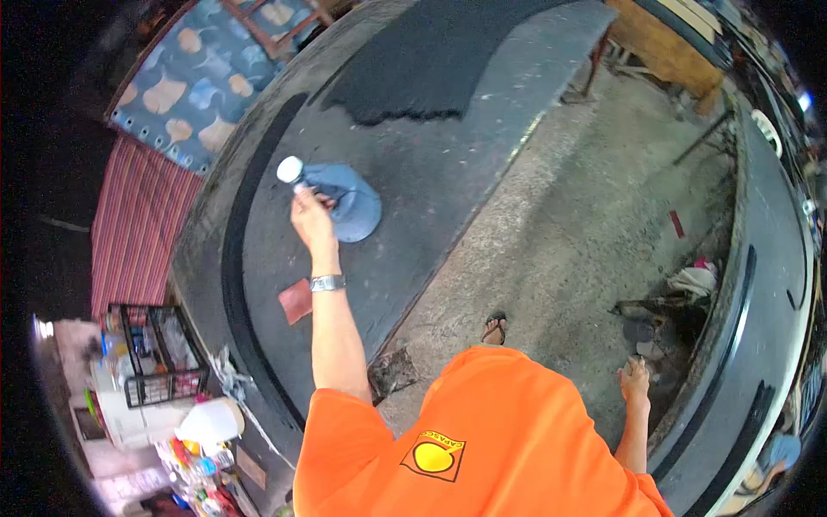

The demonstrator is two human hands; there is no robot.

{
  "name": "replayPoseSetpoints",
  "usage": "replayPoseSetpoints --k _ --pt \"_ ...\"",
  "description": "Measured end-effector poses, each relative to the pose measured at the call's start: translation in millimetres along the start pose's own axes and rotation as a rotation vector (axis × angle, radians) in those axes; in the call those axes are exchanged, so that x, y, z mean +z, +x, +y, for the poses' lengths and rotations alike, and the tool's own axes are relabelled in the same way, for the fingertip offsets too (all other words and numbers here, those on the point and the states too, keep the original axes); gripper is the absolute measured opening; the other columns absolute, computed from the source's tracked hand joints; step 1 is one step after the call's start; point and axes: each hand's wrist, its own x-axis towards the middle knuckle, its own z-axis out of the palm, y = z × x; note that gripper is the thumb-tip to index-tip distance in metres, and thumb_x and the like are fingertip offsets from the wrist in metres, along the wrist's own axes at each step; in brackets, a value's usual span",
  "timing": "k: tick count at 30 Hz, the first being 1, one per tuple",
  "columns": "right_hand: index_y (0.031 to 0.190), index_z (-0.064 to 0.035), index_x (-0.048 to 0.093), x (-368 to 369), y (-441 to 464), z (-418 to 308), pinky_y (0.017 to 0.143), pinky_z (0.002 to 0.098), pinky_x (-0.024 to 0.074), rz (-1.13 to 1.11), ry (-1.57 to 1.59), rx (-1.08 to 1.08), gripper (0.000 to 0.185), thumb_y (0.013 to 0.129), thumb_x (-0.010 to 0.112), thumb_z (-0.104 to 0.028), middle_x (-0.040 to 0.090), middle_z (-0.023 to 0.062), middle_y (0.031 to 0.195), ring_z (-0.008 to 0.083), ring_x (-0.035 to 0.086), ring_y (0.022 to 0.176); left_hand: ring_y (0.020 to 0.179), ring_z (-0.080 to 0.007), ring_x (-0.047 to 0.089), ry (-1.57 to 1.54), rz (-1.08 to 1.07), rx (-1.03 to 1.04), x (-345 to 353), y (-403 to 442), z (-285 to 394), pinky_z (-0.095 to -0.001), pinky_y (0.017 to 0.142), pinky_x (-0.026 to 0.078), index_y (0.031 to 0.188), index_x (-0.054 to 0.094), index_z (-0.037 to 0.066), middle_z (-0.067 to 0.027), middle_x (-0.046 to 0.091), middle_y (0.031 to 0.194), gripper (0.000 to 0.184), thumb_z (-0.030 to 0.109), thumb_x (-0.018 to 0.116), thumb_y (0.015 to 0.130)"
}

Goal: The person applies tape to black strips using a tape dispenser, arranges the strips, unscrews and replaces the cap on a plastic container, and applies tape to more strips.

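Observation:
My left hand (312,222) is closed around the neck or handle of a bluish plastic jug (357,207) with a white cap (290,169). The jug is tilted over a dark grey tabletop (405,215); whether its base touches the surface I cannot tell. Near my left wrist, a reddish-brown square that looks like sandpaper (295,302) lies on the tabletop. My right hand (635,379) hangs low at my side above the floor, fingers loosely apart and nothing visible in them.
A black, ragged-edged patch (413,65) covers the far tabletop, and a black strip (237,233) follows its left edge. Concrete floor (551,241) separates it from another dark panel (732,379) on the right. A black crate (164,353) and white jug (211,422) stand lower left.

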Motion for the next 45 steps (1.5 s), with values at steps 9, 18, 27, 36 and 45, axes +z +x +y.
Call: replayPoseSetpoints --k 9,18,27,36,45 --pt "0.139 -0.0092 0.056 -7.0 25.2 -63.4 0.113 0.0456 0.0393 -0.007 0.011 -0.201 0.057 0.088 0.07 -0.029 0.04 0.0241 0.154 0.0409 0.043 0.138 0.092 -0.0376 0.068 0.76 0.013 0.611 -47.6 43.5 89.3 -0.045 0.081 0.053 0.103 0.074 0.004 -0.0209 0.072 0.096 0.035 0.037 0.07 0.091" --pt "0.14 -0.0133 0.057 5.8 22.8 -75.9 0.108 0.0474 0.0439 0.03 0.01 -0.228 0.055 0.089 0.07 -0.031 0.044 0.0195 0.153 0.039 0.048 0.133 0.087 -0.0359 0.071 1.285 -0.37 0.304 -34.1 96.8 104.6 -0.0416 0.079 0.053 0.098 0.075 0.0 -0.0207 0.073 0.086 0.048 0.047 0.068 0.088" --pt "0.138 -0.0092 0.058 3.8 11.5 -75.1 0.105 0.0468 0.045 0.148 0.133 -0.351 0.052 0.089 0.069 -0.024 0.055 0.0212 0.142 0.0386 0.053 0.129 0.1 -0.0342 0.07 0.808 -0.741 0.476 -46.2 110.3 100.3 -0.0392 0.09 0.051 0.118 0.072 0.004 -0.0195 0.073 0.105 0.036 0.028 0.066 0.091" --pt "0.119 -0.0039 0.068 -270.6 -142.3 -274.5 0.092 0.0399 0.0493 0.486 0.478 -1.155 0.037 0.083 0.064 0.003 0.069 0.0147 0.118 0.034 0.065 0.104 0.108 -0.0371 0.068 0.817 -0.657 0.72 -35.0 96.5 113.2 -0.04 0.094 0.052 0.122 0.071 0.007 -0.0245 0.071 0.113 0.046 0.034 0.074 0.084" --pt "0.103 -0.0071 0.071 -329.0 -237.5 -314.5 0.08 0.0433 0.0482 0.779 0.485 -1.725 0.021 0.083 0.067 -0.006 0.071 0.0103 0.102 0.0263 0.066 0.085 0.107 -0.0401 0.067 1.241 -0.675 0.506 -32.2 120.9 93.1 -0.0443 0.093 0.051 0.128 0.066 0.006 -0.0221 0.071 0.112 0.054 0.041 0.071 0.088"
